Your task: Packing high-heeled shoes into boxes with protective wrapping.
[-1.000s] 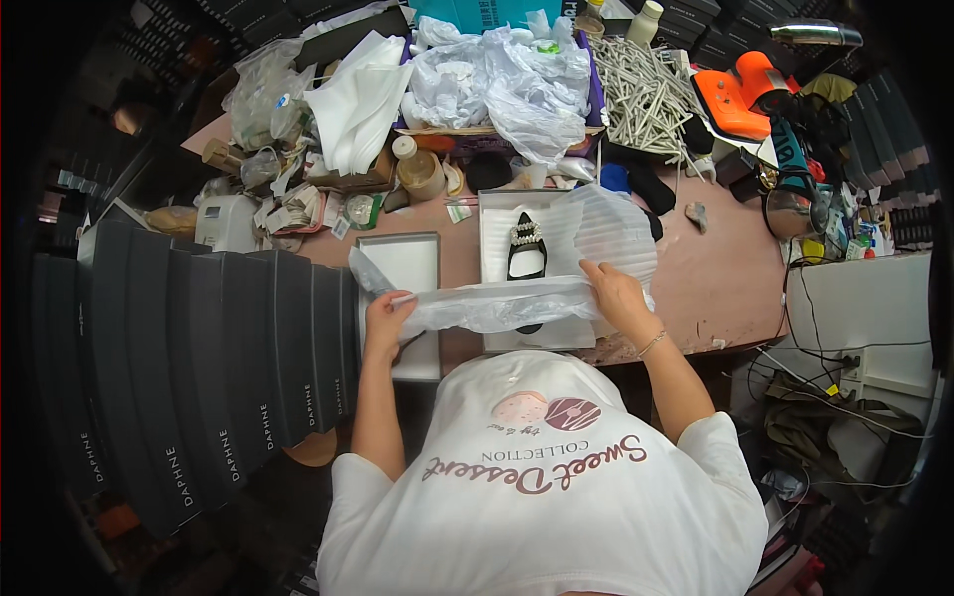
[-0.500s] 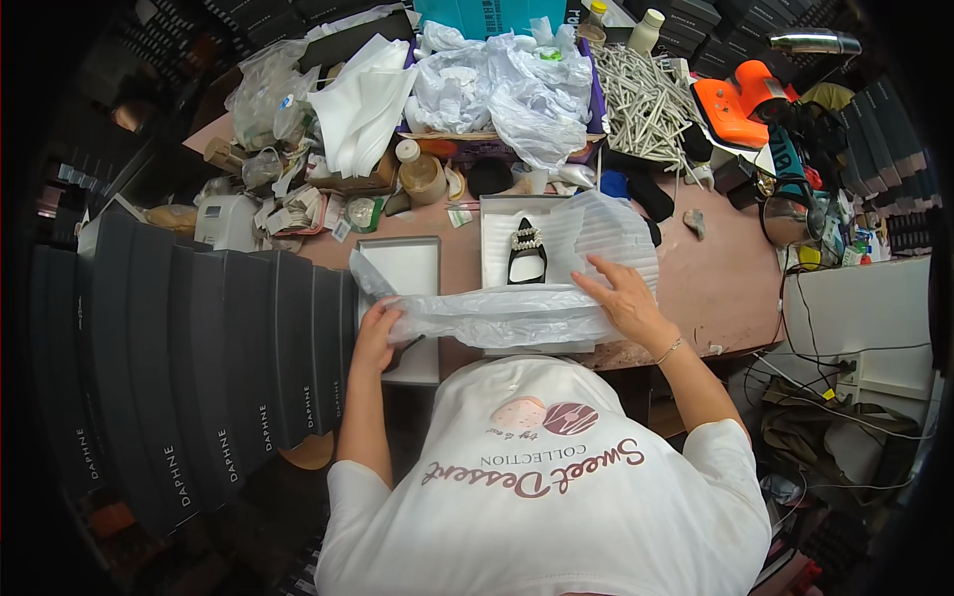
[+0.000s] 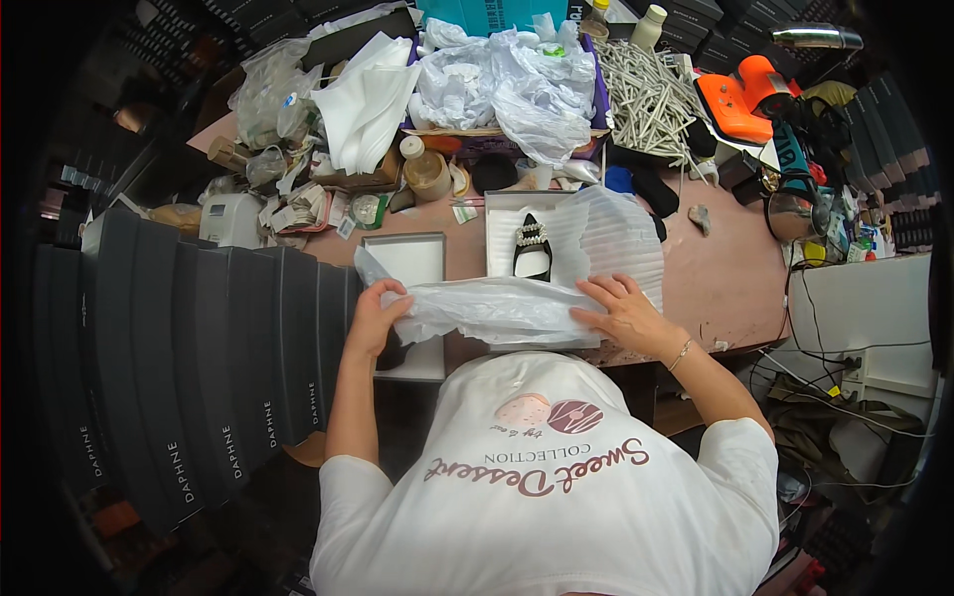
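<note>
A long bundle of white translucent wrapping paper (image 3: pixel 487 310) stretches between my hands, across the near part of an open shoebox (image 3: pixel 496 214). My left hand (image 3: pixel 378 318) pinches its left end between thumb and fingers. At the right end, my right hand (image 3: pixel 631 316) has its fingers and thumb closed on the paper. Whatever lies inside the bundle is hidden. Beyond it in the box is a black pointed shoe (image 3: pixel 533 260) with a sparkling ornament, its near part covered. A ribbed translucent sheet (image 3: pixel 621 233) spreads over the box's right side.
A shallow grey-edged tray or lid (image 3: pixel 417 260) lies left of the shoebox, with a dark shape partly hidden by my left arm. Dark shoeboxes (image 3: pixel 204 348) stand in a row at left. Behind are a bin of crumpled paper (image 3: pixel 497 89), paper sticks (image 3: pixel 651 94) and an orange device (image 3: pixel 735 104).
My right hand has come down from spread fingers to close on the bundle. My left hand has risen slightly, and the bundle's left end lies higher.
</note>
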